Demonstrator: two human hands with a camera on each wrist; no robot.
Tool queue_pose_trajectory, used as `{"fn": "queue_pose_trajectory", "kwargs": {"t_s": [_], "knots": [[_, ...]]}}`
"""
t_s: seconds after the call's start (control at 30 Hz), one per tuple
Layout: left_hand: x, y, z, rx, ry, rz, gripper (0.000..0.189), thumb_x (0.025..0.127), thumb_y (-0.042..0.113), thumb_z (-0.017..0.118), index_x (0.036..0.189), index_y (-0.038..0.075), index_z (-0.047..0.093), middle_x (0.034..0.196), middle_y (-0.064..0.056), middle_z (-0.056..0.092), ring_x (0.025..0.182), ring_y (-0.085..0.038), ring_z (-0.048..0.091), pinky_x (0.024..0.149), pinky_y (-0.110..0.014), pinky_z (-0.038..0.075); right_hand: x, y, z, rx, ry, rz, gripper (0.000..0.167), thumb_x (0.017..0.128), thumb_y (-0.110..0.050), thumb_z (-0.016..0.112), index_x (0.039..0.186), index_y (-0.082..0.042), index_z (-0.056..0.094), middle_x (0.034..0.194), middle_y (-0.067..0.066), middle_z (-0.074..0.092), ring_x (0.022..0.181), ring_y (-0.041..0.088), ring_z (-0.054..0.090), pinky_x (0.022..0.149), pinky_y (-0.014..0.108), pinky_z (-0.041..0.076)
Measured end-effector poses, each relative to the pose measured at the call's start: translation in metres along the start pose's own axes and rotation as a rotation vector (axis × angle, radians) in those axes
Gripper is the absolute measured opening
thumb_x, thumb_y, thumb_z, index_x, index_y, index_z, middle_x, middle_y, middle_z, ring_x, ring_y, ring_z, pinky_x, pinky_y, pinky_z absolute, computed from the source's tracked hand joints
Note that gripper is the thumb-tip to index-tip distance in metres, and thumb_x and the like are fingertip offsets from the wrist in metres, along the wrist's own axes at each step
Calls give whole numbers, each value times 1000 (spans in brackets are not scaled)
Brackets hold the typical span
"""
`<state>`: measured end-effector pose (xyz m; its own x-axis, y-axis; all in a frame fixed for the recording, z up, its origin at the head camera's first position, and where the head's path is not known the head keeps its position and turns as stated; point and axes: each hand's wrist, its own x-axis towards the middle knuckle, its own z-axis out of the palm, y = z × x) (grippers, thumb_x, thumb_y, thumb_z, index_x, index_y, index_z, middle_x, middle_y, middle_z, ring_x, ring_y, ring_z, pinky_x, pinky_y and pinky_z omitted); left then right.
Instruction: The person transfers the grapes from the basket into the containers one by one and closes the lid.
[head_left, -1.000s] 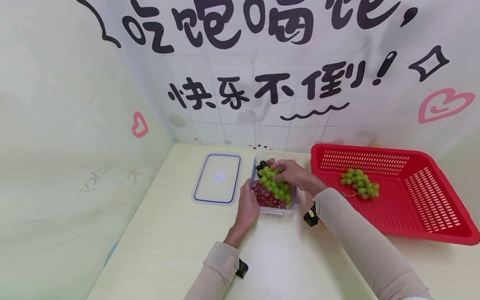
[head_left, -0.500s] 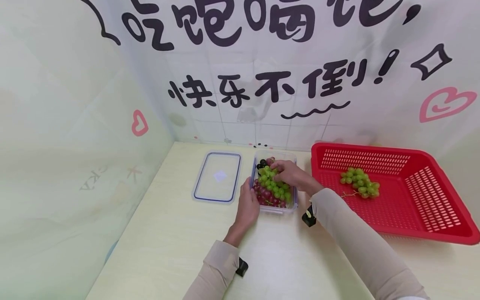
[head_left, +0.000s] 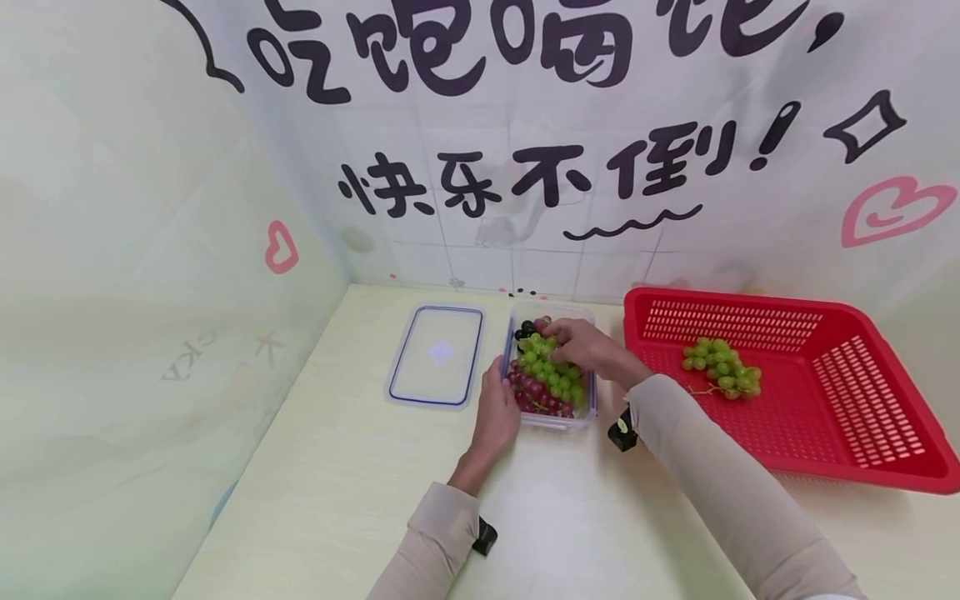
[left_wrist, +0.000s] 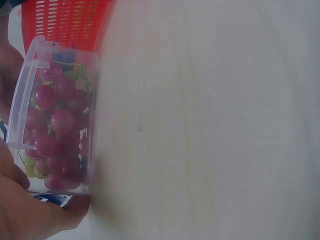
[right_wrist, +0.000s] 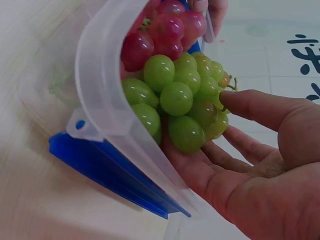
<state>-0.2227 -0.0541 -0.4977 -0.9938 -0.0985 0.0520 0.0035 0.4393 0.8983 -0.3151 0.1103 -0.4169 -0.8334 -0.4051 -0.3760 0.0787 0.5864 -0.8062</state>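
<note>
A clear plastic food container [head_left: 558, 422] holds red grapes [head_left: 534, 395], dark grapes [head_left: 524, 332] and a bunch of green grapes [head_left: 553, 377]. My left hand [head_left: 497, 417] grips the container's left side; in the left wrist view its digits lie at the container's corner, and some are out of sight. From above, my right hand [head_left: 588, 346] holds the green bunch at its far end. In the right wrist view, thumb and fingers stand on either side of the green grapes [right_wrist: 176, 99], the thumb near the stem.
Left of the container lies a clear lid [head_left: 436, 357] with a blue seal. A red perforated basket [head_left: 795, 446] stands to the right, holding another bunch of green grapes [head_left: 722, 367]. A printed sheet [head_left: 480, 267] hangs behind the table [head_left: 337, 467].
Hands, container and grapes stay nearly in place. The head view shifts slightly.
</note>
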Motion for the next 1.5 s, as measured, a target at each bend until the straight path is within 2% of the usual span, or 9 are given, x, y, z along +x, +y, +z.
{"fn": "queue_pose_trajectory", "kwargs": {"t_s": [0.13,0.3,0.53,0.93,1.3,1.5], "knots": [[-1,-1,1,7,-4,-12,49,107,6,28,155,0,22,154,-24,32,143,-38,34,117,-49,32,-1,0,-5,15,-4,31,46,96,-8,59,141,-7,51,141,23,50,120,35,56,93,45,56],[-1,-3,1,2,-6,-24,50,107,7,28,155,0,21,154,-23,32,143,-38,33,117,-50,32,-2,-2,-10,44,7,39,45,95,-3,59,139,-2,50,140,24,52,116,32,59,89,39,58],[-2,-4,1,-3,2,-14,50,106,5,29,155,-1,22,153,-25,34,142,-39,35,118,-49,32,-7,-7,-15,69,-1,60,42,97,-4,57,139,-2,49,140,22,52,115,32,60,99,45,54],[-1,-3,0,-7,6,5,49,106,4,28,154,-3,23,151,-26,34,141,-41,36,116,-52,34,-15,-9,-37,89,36,51,48,98,-6,56,144,-1,42,147,25,45,128,40,53,106,48,48],[1,-1,0,-4,6,-3,49,106,4,28,154,-3,22,152,-26,33,142,-40,34,117,-52,33,-26,-2,-62,145,90,40,49,98,-8,58,144,-1,42,147,24,45,131,40,50,104,46,50],[0,0,1,-16,4,1,49,106,4,28,154,-3,22,152,-27,33,143,-41,33,117,-52,32,-35,4,-77,107,143,47,52,97,-13,61,145,-4,42,145,21,47,127,37,53,104,44,50]]}}
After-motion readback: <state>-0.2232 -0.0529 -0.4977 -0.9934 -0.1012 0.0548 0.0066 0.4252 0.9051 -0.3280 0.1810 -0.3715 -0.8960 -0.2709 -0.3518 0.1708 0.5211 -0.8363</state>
